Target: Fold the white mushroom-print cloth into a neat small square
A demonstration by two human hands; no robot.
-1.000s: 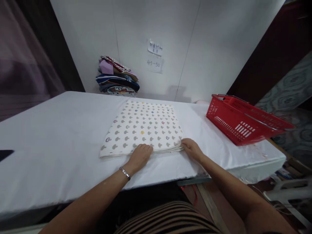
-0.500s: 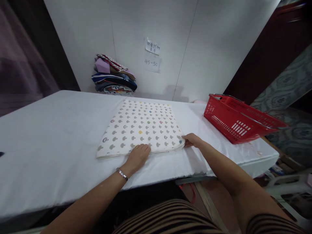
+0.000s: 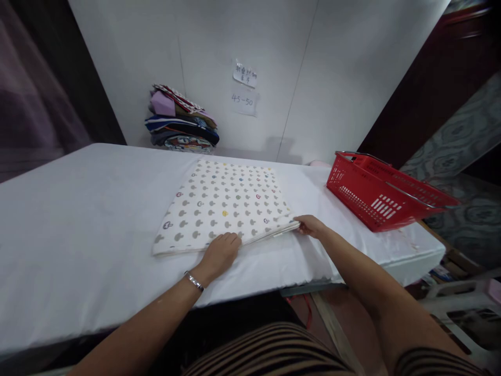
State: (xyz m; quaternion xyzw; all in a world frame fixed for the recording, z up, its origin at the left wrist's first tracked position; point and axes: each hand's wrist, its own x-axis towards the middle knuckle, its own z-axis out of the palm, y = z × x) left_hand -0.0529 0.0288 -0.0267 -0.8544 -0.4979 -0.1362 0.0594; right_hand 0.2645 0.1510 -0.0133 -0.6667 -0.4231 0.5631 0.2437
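The right hand pinches the near right corner of the folded mushroom-print cloth on the white-covered table; the left hand rests half-curled on its near edge, gripping or merely pressing, I cannot tell. Uneven pulling could misalign the layers. The left fingertips and inner folds are hidden.

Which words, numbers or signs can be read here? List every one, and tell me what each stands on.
"45-50": handwritten on the lower paper on the wall.
Upper paper, just above it: handwritten characters, too blurred to quote reliably.
Patterned cloth: printed motifs, no readable words.
Red basket: cut-out openings, no readable wording.
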